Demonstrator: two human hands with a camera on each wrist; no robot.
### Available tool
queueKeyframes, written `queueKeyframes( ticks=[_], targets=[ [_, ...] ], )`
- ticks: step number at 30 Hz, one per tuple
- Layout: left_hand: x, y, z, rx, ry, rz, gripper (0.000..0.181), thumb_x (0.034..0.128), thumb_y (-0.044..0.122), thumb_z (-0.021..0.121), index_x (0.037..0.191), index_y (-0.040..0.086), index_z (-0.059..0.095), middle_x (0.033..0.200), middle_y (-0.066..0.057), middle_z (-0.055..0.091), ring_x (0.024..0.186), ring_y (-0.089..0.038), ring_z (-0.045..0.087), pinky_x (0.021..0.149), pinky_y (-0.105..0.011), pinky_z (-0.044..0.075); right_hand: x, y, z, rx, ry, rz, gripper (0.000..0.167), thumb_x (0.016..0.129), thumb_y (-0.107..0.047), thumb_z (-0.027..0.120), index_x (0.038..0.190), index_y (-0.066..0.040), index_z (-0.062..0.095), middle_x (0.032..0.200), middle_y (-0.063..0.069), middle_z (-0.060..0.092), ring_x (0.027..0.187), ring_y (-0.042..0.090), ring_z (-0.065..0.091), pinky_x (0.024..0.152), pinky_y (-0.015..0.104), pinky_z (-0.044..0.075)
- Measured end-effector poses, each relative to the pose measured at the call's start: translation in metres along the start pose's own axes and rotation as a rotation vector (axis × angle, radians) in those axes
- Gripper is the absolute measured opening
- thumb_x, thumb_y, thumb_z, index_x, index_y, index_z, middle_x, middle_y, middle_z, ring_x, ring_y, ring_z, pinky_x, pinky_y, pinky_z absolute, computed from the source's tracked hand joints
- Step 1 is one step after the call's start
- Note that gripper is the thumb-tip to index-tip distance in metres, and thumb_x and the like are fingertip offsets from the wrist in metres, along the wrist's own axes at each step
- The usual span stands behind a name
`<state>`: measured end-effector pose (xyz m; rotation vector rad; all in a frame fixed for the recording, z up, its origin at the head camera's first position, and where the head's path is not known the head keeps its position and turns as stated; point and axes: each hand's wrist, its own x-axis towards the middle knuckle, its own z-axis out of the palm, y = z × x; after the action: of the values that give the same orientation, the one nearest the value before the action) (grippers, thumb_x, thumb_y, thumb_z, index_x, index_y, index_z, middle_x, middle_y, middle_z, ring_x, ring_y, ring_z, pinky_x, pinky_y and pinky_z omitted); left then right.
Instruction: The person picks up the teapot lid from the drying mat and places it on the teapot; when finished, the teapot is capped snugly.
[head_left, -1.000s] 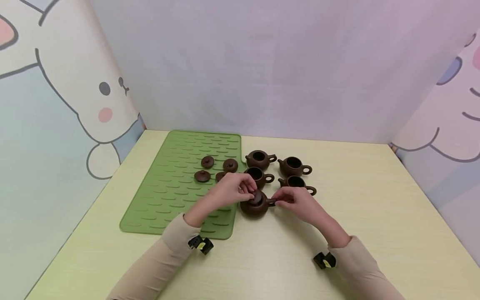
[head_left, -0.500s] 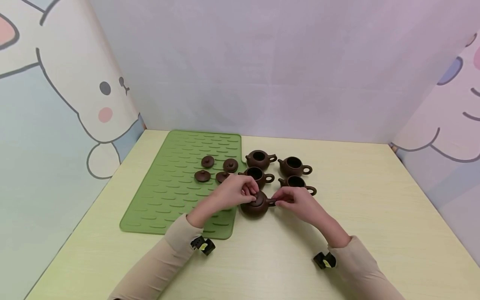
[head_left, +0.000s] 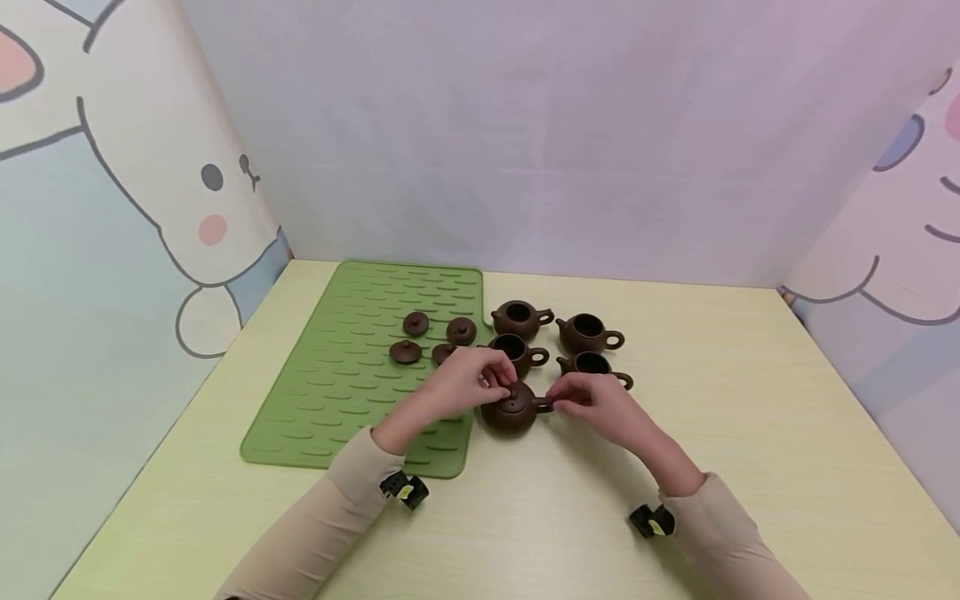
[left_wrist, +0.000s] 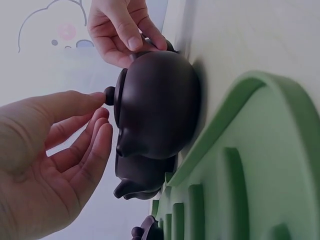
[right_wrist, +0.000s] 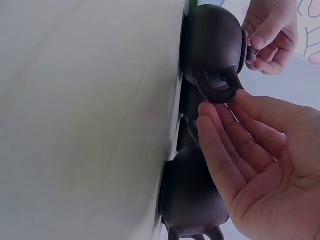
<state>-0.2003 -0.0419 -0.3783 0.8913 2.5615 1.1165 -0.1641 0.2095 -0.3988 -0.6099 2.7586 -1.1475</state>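
While two hands [head_left: 477, 381] [head_left: 600, 402] pinch one teapot's [head_left: 507, 422] knob [left_wrist: 109, 95] and handle [right_wrist: 214, 94], four pots [head_left: 585, 336], four lids [head_left: 406, 353]

You wear long sleeves in a pale beige, the left sleeve [head_left: 307, 533] and the right sleeve [head_left: 731, 542] alike, plain and softly creased along the forearm. Each ends in a wide, roomy cuff, your left cuff [head_left: 363, 458] and your right cuff [head_left: 697, 500] both standing a little loose around the wrist. Beside them sit small, blocky black devices, the left device [head_left: 415, 493] and the right device [head_left: 641, 522], each bearing a yellow-green mark (too small to read from the head view). Your left hand [head_left: 465, 385] and right hand [head_left: 603, 406] are bare, and a short, rounded thumbnail shows on each in the wrist views.
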Motion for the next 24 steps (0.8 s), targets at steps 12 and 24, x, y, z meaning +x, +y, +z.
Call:
queueKeyframes(
  ticks=[12,24],
  targets=[
    [-0.002,-0.002,-0.008,0.011,0.032,0.013,0.013,0.0892,0.005,0.072,0.100,0.012,0.070,0.091,0.001,0.070,0.082,-0.008,0.063,0.072,-0.019,0.055,-0.003,0.002,-0.007,0.007,0.019,-0.002,0.010,0.091,-0.009,0.072,0.100,-0.011,0.074,0.099,0.003,0.073,0.092,0.013,0.070,0.078,0.021,0.057],
    [-0.001,-0.009,-0.018,0.021,0.050,-0.008,0.013,0.0907,0.009,0.072,0.103,0.008,0.069,0.095,-0.001,0.070,0.083,-0.009,0.065,0.070,-0.020,0.056,-0.005,0.005,-0.015,-0.004,0.059,-0.001,0.012,0.091,-0.008,0.071,0.103,-0.009,0.075,0.101,0.002,0.075,0.091,0.008,0.069,0.077,0.020,0.057]
  ],
)
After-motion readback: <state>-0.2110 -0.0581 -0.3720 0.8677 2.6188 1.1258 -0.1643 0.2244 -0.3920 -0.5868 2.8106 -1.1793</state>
